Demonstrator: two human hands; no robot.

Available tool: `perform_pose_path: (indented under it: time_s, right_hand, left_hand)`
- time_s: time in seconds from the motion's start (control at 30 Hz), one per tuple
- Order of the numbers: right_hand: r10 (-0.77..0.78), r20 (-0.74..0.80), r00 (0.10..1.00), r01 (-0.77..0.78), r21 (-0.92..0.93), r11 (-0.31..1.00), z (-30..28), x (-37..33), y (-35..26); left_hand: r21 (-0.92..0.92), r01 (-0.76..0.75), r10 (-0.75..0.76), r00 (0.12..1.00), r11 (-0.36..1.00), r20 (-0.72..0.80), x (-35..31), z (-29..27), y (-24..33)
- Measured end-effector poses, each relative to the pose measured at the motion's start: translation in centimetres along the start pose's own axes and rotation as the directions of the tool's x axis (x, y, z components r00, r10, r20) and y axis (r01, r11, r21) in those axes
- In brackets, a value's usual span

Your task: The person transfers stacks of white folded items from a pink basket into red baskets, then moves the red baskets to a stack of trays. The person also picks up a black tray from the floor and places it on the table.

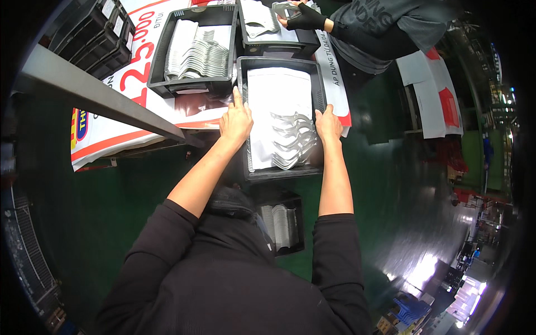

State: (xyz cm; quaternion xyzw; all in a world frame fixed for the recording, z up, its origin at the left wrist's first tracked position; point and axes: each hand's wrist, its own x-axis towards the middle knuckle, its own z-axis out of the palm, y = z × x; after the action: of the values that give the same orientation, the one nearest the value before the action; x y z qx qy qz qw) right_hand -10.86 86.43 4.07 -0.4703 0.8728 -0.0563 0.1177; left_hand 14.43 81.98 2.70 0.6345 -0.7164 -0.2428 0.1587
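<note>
In front of me is a black plastic crate [281,175] lined with white paper [279,92]. Several curved, shiny silver pieces [293,146] lie in a row at its near right; their exact kind I cannot tell. My left hand [237,121] grips the crate's left wall, its index finger stretched along the rim. On the opposite wall my right hand [328,125] is closed, thumb on the inner side. The fingers on the outer sides are partly hidden. The crate's near end sticks out past the table's edge, toward my body.
Another black crate [192,88] with rows of similar pieces stands at left, beside a further crate [279,49] where a co-worker's gloved hand [306,17] holds a grey piece. A grey metal post [106,92] slants across the left. Below stands a filled black bin [298,223].
</note>
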Motion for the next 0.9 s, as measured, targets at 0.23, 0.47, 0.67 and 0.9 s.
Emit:
perform_pose_path:
  time_s: [0.23,0.47,0.67,0.9]
  right_hand:
    - [-0.029,0.05,0.998,0.023,0.113,0.993,-1.5,-2.0,1.4]
    - [0.075,0.018,0.997,-0.074,0.493,0.867,-0.1,-10.1,5.5]
    - [0.14,-0.313,0.939,0.092,0.623,0.777,2.6,-11.6,4.5]
    - [0.118,-0.411,0.904,0.167,0.592,0.789,2.7,-12.0,3.9]
  left_hand:
    - [-0.068,0.058,-0.053,0.996,0.996,0.073,0.3,-0.1,0.3]
    - [-0.067,0.05,-0.044,0.995,0.997,0.092,0.8,0.3,-0.1]
    - [-0.095,0.046,-0.037,0.995,0.994,0.095,0.7,0.2,-0.3]
    - [-0.067,0.046,-0.032,0.977,0.997,0.209,0.9,-0.4,-0.3]
